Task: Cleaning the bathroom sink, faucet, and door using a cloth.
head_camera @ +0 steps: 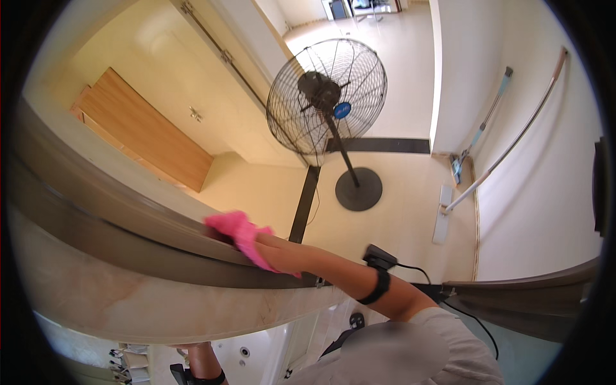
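Note:
My right hand (276, 250) holds a pink cloth (243, 233) against the brownish door frame (159, 236) on the left. The cloth drapes over the fingers and hides most of them. A black strap with a small box-shaped device (380, 257) sits on that arm. Down at the lower left, my left hand (191, 346) is mostly hidden behind the edge of the marble-patterned wall tiles (159, 305). Only the wrist and a sliver of the hand show, above another black strap. Below that tiled wall lies a white washbasin (260, 349) with a drain hole.
A black pedestal fan (358, 190) stands on the floor beyond the doorway. A flat mop (442, 214) and a blue-grey floor tool (456, 171) lean against the right wall. A wooden panel (149, 127) is at the left. Several toothbrushes (118, 365) hang lower left. A black cable (474, 317) runs beside me.

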{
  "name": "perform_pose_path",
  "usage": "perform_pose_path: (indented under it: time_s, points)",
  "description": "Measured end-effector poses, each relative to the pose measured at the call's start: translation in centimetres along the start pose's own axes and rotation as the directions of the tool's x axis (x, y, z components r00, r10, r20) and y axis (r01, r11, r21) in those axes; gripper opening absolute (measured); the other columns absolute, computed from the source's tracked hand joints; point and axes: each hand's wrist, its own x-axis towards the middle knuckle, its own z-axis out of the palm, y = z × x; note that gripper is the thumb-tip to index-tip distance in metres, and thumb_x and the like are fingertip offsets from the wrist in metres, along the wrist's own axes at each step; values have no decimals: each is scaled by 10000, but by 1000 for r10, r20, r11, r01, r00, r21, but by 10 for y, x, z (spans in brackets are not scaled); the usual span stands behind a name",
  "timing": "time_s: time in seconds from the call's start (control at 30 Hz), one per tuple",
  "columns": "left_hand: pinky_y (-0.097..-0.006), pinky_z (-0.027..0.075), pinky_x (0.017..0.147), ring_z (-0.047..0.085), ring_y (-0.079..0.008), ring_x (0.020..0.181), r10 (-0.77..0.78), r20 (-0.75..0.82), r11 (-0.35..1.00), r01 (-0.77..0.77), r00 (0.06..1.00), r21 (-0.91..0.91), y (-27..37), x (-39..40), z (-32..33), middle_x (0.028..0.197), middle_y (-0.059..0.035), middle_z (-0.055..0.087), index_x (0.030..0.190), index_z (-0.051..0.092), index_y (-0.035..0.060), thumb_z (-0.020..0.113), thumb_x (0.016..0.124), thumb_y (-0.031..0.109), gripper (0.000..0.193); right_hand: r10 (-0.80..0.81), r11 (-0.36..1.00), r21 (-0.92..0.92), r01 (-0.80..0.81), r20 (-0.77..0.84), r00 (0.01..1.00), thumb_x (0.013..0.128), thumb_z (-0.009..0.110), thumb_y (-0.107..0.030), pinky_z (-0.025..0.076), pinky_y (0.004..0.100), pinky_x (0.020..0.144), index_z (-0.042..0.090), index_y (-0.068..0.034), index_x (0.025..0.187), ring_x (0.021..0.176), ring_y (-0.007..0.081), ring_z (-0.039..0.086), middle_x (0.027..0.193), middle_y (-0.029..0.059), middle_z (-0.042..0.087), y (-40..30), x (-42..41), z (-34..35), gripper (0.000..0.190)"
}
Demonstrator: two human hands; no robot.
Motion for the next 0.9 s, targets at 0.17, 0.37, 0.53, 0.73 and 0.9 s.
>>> perform_pose_path:
  time_s: [0.17,0.37,0.53,0.73,0.9]
  points:
    - [-387,278,1116,307,-288,1376,-61,-16,994,60,998,-94,3,2,9,1498,-138,283,1476,237,59,275,993,497,652,-299,954,-17,298,-65,952,1016,286,-473,277,321,1107,359,-11,1435,1295,261,421,1395,172,469,-39,28,7,628]
    - [-402,271,1117,286,-310,1382,-281,-84,896,230,956,-380,30,36,19,1495,-157,273,1465,255,39,292,988,491,658,131,965,243,-101,-111,985,1013,275,-507,309,342,1101,392,-42,1438,1281,211,431,1430,117,437,132,-20,13,640]
    - [-494,226,1127,271,-376,1383,-474,-97,657,279,875,-700,32,60,11,1499,-231,260,1449,264,-28,361,980,472,693,147,958,283,-51,-332,932,941,476,-498,459,276,529,638,-157,1005,616,120,576,731,6,600,219,-37,34,383]
    - [-545,338,1046,384,-390,1279,-524,-422,357,-259,740,-898,76,-48,9,1340,-237,410,1149,501,29,492,937,261,315,-330,914,-12,405,-601,728,966,559,-279,356,337,1075,232,-94,1494,1297,135,393,1426,22,385,181,-130,15,648]
    - [-445,349,1041,451,-304,1206,208,603,-325,636,770,-700,241,7,-50,1285,-165,484,1257,502,-5,510,974,210,355,28,996,-35,-77,-718,696,886,657,-196,362,341,1069,262,-79,1477,1294,155,411,1428,65,395,53,-249,46,720]
